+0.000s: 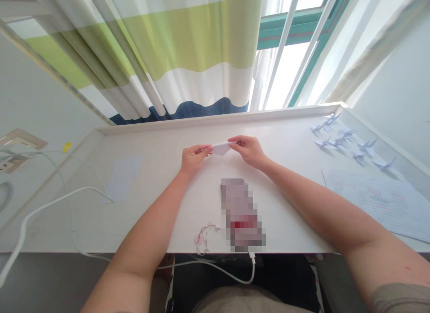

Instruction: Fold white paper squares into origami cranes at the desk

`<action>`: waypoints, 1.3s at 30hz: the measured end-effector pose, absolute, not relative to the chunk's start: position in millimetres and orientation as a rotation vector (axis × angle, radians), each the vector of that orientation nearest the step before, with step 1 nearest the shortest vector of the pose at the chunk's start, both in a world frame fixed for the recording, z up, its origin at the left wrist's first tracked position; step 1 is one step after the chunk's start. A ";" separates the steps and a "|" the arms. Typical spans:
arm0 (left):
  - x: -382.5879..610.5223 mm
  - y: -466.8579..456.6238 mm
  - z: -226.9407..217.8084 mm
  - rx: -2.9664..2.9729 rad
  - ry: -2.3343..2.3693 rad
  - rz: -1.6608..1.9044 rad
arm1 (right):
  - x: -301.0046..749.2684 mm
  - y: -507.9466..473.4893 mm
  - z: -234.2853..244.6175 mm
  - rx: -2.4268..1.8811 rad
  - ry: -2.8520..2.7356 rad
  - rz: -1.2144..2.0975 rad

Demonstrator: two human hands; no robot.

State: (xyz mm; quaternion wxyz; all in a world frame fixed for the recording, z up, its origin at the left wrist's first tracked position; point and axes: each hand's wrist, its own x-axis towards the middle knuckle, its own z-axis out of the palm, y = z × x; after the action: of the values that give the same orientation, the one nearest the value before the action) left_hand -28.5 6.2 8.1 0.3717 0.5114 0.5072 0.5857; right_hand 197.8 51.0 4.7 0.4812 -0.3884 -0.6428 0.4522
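A small white folded paper is stretched between my two hands, just above the middle of the white desk. My left hand pinches its left end between thumb and fingers. At the opposite end, my right hand grips the upper right corner the same way. The paper's lower edge comes to a blunt point facing me. Several folded paper cranes stand together at the desk's far right. Flat white paper pieces lie to the left of my left hand.
A pixelated phone lies near the front edge, with a white cable plugged in below. Beside it rests a beaded strap. Written sheets cover the right side. More cables cross the left. A raised rim borders the desk's back.
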 end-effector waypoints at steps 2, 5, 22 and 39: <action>-29.7 6.7 7.4 1.332 1.328 1.500 | 196.8 50.6 4.1 -0.938 -1.570 1.084; -31.3 7.9 5.1 1.364 1.370 1.490 | 196.3 50.6 2.4 -0.923 -1.574 1.080; -25.2 8.1 4.1 1.143 1.242 1.415 | 196.5 52.2 -1.7 -0.953 -1.501 1.215; -26.1 3.9 7.5 1.153 1.240 1.277 | 197.7 49.0 4.9 -0.952 -1.422 1.238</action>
State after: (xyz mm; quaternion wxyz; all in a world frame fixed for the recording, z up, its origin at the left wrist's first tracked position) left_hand -26.1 3.9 7.5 0.4886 0.4744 0.5102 0.5253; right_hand 197.7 49.0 4.9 0.4923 -0.3922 -0.5861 0.5103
